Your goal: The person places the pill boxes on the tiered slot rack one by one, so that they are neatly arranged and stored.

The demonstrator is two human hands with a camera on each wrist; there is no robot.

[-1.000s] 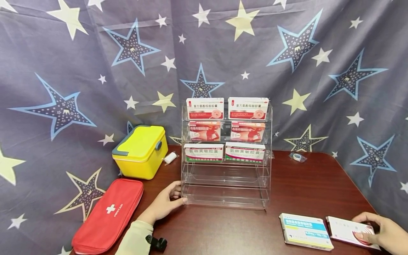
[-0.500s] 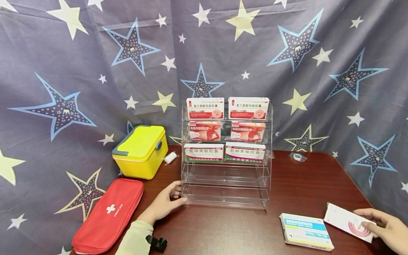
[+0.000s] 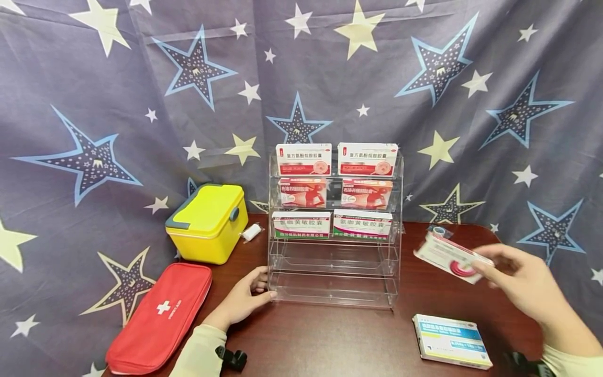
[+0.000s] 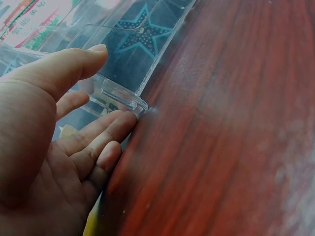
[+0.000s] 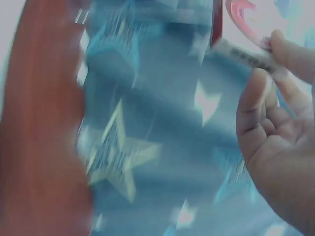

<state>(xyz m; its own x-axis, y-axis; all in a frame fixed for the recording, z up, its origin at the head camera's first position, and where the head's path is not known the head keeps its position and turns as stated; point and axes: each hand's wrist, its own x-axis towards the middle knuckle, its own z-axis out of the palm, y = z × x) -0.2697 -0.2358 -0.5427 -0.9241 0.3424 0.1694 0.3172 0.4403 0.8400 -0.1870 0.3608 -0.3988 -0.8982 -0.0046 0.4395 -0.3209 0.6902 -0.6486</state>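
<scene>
Now right hand (image 3: pixel 523 283) raised, pinching white box (image 3: pixel 449 256); left hand (image 3: pixel 242 301) bracing rack (image 3: pixel 334 272).

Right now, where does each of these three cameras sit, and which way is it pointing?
Head: worn on the head, facing forward and down over the table at the clear rack; both hands and sleeves show.
Left wrist: on the left wrist, looking along the left hand at the rack's corner.
Right wrist: on the right wrist, blurred, facing the star curtain; the right hand pinches a white box.
Shared: head and right wrist both show that box.
</scene>
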